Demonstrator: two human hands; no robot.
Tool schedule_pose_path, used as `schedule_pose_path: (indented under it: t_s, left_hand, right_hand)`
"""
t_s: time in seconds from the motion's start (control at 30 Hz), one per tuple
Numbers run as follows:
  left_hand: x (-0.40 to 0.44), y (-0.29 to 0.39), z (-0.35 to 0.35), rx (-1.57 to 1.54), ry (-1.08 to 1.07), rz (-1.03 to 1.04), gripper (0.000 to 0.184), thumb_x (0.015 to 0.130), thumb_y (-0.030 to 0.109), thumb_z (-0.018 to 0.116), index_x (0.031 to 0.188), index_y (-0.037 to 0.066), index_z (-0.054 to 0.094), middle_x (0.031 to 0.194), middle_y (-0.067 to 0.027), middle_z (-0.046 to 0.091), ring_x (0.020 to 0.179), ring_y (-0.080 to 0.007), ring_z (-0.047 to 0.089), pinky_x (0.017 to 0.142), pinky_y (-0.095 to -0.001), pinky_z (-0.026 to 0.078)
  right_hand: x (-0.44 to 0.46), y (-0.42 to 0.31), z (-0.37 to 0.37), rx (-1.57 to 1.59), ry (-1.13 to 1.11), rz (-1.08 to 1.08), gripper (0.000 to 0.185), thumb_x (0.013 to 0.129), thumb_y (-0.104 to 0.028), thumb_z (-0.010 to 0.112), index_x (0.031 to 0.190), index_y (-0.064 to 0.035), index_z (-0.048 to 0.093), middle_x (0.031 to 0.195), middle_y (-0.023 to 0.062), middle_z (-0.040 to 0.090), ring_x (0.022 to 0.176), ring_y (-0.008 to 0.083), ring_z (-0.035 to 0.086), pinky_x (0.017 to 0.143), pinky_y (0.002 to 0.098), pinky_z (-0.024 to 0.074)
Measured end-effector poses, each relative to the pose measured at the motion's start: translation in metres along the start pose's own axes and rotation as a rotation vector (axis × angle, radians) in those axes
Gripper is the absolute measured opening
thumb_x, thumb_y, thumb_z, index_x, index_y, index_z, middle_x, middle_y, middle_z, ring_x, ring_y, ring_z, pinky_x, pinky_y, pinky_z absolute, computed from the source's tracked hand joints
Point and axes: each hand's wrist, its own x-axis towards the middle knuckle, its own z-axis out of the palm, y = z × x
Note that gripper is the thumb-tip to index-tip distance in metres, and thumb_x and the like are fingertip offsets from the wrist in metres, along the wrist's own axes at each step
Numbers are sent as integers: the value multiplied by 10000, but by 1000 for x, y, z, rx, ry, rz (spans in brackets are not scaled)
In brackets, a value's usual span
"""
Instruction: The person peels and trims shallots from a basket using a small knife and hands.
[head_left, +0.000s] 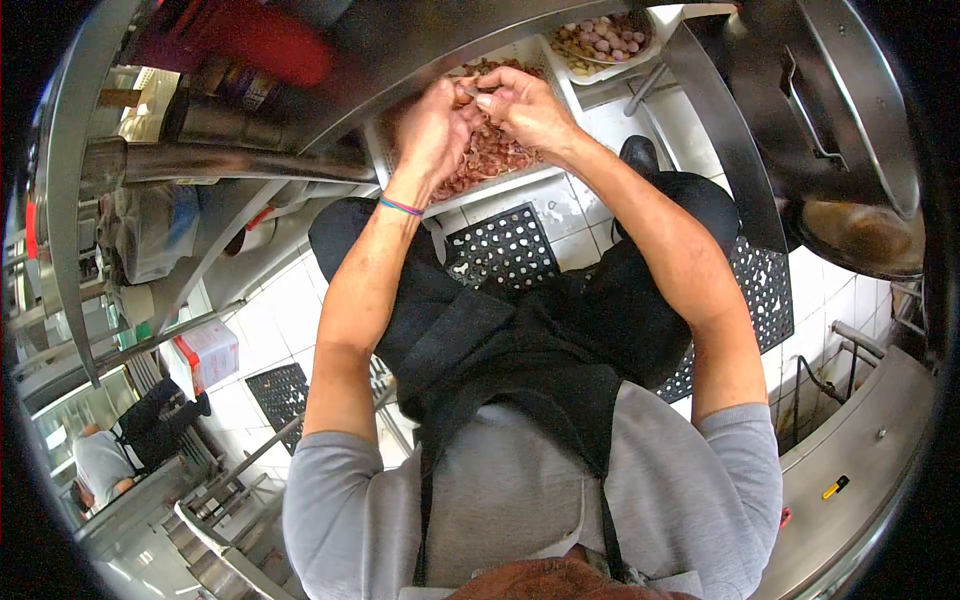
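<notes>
White tiles [270, 325] cover the floor, with perforated black mats [503, 245] laid over them near the middle, left and right. Metal shelving [60, 290] lines the left side; a steel counter [850, 500] runs along the near right, under bright, pale light.

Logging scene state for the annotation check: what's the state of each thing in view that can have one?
Left hand: raised over large tub, blurred, grip unclear
Right hand: fingers bent, beside left hand, grip unclear
Large tub: uncovered, holding reddish pieces
Small tub: uncovered, holding round pieces
Yellow-black tool: lying on counter
</notes>
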Motion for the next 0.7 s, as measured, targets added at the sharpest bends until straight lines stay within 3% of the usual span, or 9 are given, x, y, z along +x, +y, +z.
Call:
schedule_pose_path:
  t_s: [0.03, 0.13, 0.17, 0.23, 0.33, 0.47, 0.53, 0.63, 0.7]
  left_hand:
    - [0, 6, -10, -50, -99, -57, 266, 1034, 248, 362, 1017, 49, 538, 920, -34, 555, 836, -159, 529, 795, -339, 444]
    - [0, -7, -11, 78, -37, 7, 253, 1031, 253, 378, 1016, 58, 539, 898, -19, 536, 818, -144, 508, 755, -317, 429]
    - [3, -12, -18, 126, -106, 46, 217, 1025, 239, 403, 1035, 53, 514, 926, -26, 540, 840, -144, 510, 768, -319, 452]
    - [-1, -23, -8, 258, -6, 160, 199, 1018, 223, 425, 1060, 41, 491, 930, -29, 546, 853, -138, 512, 782, -321, 471]
    - [-3, -31, -5, 448, 70, 273, 204, 1003, 199, 469, 1087, 14, 453, 966, -57, 562, 896, -124, 527, 823, -316, 497]
    - [-14, -34, 13, 782, 63, 453, 184, 984, 141, 503, 1096, 0, 463, 1050, -93, 574, 936, -119, 547, 814, -284, 489]
    - [-12, -38, 12, 704, 54, 415, 182, 989, 143, 492, 1106, 7, 465, 1067, -96, 577, 923, -133, 556, 811, -298, 484]
    - [-2, -24, 9, 233, 32, 92, 195, 994, 176, 487, 1103, 15, 491, 1042, -82, 586, 902, -152, 563, 802, -299, 479]
    - [1, -17, 1, 159, -21, 44, 205, 996, 194, 480, 1104, 22, 511, 1024, -71, 594, 890, -160, 568, 789, -295, 478]
  right_hand:
    - [7, 16, 0, 34, -13, -120, 174, 937, -135, 587, 1081, -38, 578, 833, 12, 620, 661, 52, 512, 571, 203, 397]
    - [5, 18, -4, -96, 15, -58, 182, 940, -116, 570, 1103, -35, 566, 855, 28, 631, 707, 67, 541, 623, 205, 419]
    - [8, 24, -5, -34, 36, -55, 176, 943, -116, 562, 1100, -37, 563, 851, 30, 630, 680, 66, 532, 589, 204, 411]
    - [13, 34, -3, 89, 76, -46, 164, 949, -117, 547, 1095, -41, 557, 844, 35, 629, 625, 64, 514, 522, 203, 394]
    - [4, 18, -4, 33, 104, 88, 134, 958, -118, 523, 1076, -64, 554, 822, 39, 624, 517, 50, 434, 396, 202, 306]
    - [3, 15, -13, 228, 107, 249, 105, 960, -136, 530, 1052, -95, 560, 770, 28, 592, 449, 28, 326, 344, 196, 201]
    - [5, 15, -16, 268, 114, 280, 108, 961, -145, 536, 1056, -101, 560, 759, 18, 565, 443, 24, 307, 353, 190, 202]
    - [8, 16, -18, 335, 90, 282, 118, 964, -151, 536, 1065, -93, 552, 761, 11, 543, 439, 25, 301, 359, 187, 207]
    - [10, 16, -19, 371, 53, 281, 127, 966, -155, 534, 1070, -83, 544, 767, 9, 539, 440, 27, 306, 360, 187, 211]
